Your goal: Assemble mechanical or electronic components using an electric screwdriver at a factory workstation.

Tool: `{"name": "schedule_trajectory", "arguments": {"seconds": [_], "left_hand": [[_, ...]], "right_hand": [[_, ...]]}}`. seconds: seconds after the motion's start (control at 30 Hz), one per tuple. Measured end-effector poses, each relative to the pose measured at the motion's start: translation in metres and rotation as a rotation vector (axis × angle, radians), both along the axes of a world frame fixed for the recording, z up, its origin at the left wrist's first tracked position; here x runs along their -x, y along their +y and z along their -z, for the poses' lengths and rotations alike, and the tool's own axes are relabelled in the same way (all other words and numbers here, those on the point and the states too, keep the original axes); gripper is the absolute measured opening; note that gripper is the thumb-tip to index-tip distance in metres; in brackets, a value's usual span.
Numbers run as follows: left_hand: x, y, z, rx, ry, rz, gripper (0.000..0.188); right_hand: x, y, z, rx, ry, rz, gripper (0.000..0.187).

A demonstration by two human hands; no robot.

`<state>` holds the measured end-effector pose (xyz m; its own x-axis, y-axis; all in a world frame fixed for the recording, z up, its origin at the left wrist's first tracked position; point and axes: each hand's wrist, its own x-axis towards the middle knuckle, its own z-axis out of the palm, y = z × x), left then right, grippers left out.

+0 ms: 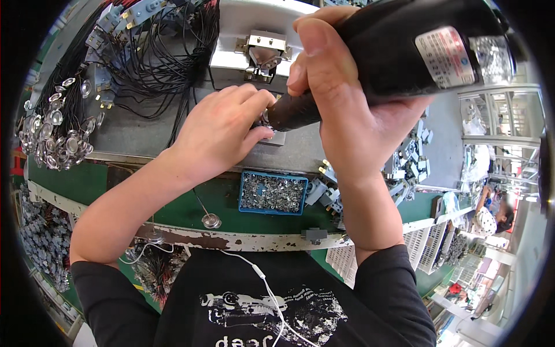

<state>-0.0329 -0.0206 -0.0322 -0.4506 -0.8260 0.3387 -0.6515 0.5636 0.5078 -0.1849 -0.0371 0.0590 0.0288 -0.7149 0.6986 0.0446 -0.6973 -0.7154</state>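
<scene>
A black power screwdriver (393, 52) lies tilted in my right hand (344, 104), its fingers wrapped round the body. The narrow nose of the tool points down and left, to my left fingertips. My left hand (217, 130) is closed in a pinch beside that nose. A bit of shiny metal shows there, but what the fingers hold is mostly hidden. Below them a small grey metal block (277, 139) sits on the grey worktop. Just behind stands a metal clamp-like fixture (267, 49) against a white housing (228, 49).
A blue tray (272, 213) of small metal parts sits near the front edge. Grey switch bodies (410, 153) are heaped at right. Black wires (165, 63) with round silver ends (58, 127) fill the left. One wired silver disc (211, 221) lies in front. Another person (488, 220) sits far right.
</scene>
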Motion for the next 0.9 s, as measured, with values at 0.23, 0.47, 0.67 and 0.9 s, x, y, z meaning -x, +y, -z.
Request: {"name": "schedule_trajectory", "arguments": {"seconds": [0.23, 0.47, 0.67, 0.9], "left_hand": [[-0.004, 0.0, -0.007, -0.052, -0.093, 0.025, 0.041], [-0.002, 0.001, -0.005, -0.047, -0.064, 0.047, 0.037], [-0.001, 0.002, 0.001, -0.038, -0.043, 0.009, 0.038], [-0.005, -0.002, 0.004, -0.073, -0.064, 0.034, 0.039]], "right_hand": [[0.012, -0.008, 0.004, 0.036, 0.053, -0.082, 0.016], [0.032, -0.025, 0.027, 0.096, 0.094, -0.156, 0.02], [0.014, -0.003, 0.009, -0.006, 0.15, -0.155, 0.019], [0.015, -0.009, 0.015, -0.068, 0.06, -0.221, 0.021]]}}
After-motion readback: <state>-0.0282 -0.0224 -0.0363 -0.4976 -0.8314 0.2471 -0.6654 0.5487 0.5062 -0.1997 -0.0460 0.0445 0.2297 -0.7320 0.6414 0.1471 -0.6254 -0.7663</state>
